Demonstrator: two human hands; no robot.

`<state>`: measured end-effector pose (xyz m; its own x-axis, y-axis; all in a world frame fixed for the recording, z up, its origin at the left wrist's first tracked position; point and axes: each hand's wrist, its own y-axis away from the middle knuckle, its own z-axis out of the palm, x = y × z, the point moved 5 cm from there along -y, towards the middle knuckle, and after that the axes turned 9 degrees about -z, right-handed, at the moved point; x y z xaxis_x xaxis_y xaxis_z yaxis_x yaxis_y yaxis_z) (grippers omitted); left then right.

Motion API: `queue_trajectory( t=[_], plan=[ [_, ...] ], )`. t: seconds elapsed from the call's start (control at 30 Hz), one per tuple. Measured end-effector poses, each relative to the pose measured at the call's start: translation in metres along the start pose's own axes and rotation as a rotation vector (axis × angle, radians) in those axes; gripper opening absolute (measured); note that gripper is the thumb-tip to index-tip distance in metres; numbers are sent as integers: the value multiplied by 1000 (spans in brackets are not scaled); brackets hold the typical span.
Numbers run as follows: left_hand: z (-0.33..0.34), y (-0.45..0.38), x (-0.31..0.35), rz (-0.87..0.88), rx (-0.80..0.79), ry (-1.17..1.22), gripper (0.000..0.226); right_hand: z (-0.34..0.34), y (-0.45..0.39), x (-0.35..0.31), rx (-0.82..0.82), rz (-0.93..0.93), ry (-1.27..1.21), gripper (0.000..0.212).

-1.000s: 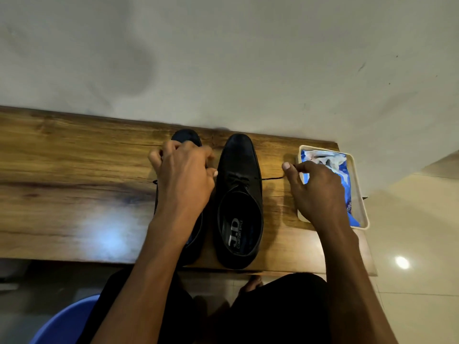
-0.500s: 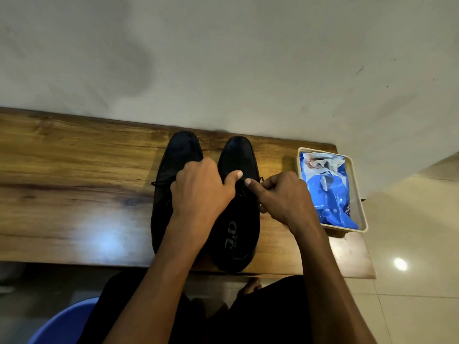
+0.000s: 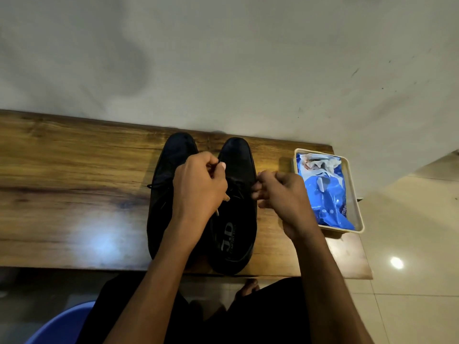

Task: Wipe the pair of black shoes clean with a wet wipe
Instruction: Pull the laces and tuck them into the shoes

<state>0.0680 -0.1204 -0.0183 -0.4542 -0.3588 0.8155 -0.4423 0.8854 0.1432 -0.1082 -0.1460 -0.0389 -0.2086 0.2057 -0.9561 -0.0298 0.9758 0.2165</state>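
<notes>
My left hand: my left hand hovers over the gap between the two shoes, fingers curled in with thumb against forefinger. It looks to be pinching a thin black shoelace, though I cannot make out the lace itself between the fingertips.
My right hand: my right hand sits at the outer edge of the right shoe, fingers bent and bunched as if pinching the other lace end. What is in the pinch is too dark to tell.
Left shoe: the black leather lace-up shoe on the left lies partly under my left wrist, toe pointing away from me, a loose lace end trailing out past my left hand.
Right shoe: the black leather lace-up shoe on the right lies between my hands, touching or almost touching its mate, opening up.
Worktop: the brown wood-grain worktop carries both shoes, their heels near my edge.
Wipes: beyond my right hand, the blue plastic wet-wipe pack lies in a shallow cream tray, a white wipe sticking out of its far end.
Risk, laces: I judge a hard tug could drag the right shoe toward the near edge, or knot the lace.
Risk, wipes: no wipe is in either hand; reaching across carelessly could nudge the tray, which sits near the worktop's end.
</notes>
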Motion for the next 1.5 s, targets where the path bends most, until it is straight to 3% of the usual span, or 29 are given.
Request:
queue_trajectory(
  t=[0.07, 0.13, 0.23, 0.4, 0.5, 0.67, 0.93, 1.07, 1.27, 1.43, 1.5],
  plan=[
    [1, 0, -4, -100, -74, 217, 15, 8, 2, -3, 41, 75, -473, 19],
    [2, 1, -8, -173, -105, 358, 15, 18, 3, -4, 28, 111, -741, 16],
    [1, 2, -9, -184, -97, 385, 15, 30, 5, -4, -5, 102, -896, 16],
    [-2, 3, -8, -102, -29, 196, 15, 28, 3, -3, 25, 59, -933, 14],
    [-5, 3, -7, -57, 6, 47, 16, 23, 0, 1, 11, 1, -822, 13],
    [-6, 2, -10, -37, 37, -53, 18, 17, -3, 0, -31, -191, -278, 16],
    [-9, 0, -10, -30, 39, -66, 20, 18, -1, -9, -71, -311, 24, 10],
    [-16, -2, -2, 117, 90, -39, 18, 24, 1, -19, -129, -410, 260, 10],
    [-11, 0, 11, 354, 127, -11, 10, 31, 5, -31, -164, -572, 469, 10],
    [-6, -2, 11, 370, 76, 29, 14, 30, 4, -29, -176, -585, 489, 10],
    [-4, -3, 9, 337, -31, 2, 17, 30, 3, -27, -170, -568, 448, 11]
  ],
)
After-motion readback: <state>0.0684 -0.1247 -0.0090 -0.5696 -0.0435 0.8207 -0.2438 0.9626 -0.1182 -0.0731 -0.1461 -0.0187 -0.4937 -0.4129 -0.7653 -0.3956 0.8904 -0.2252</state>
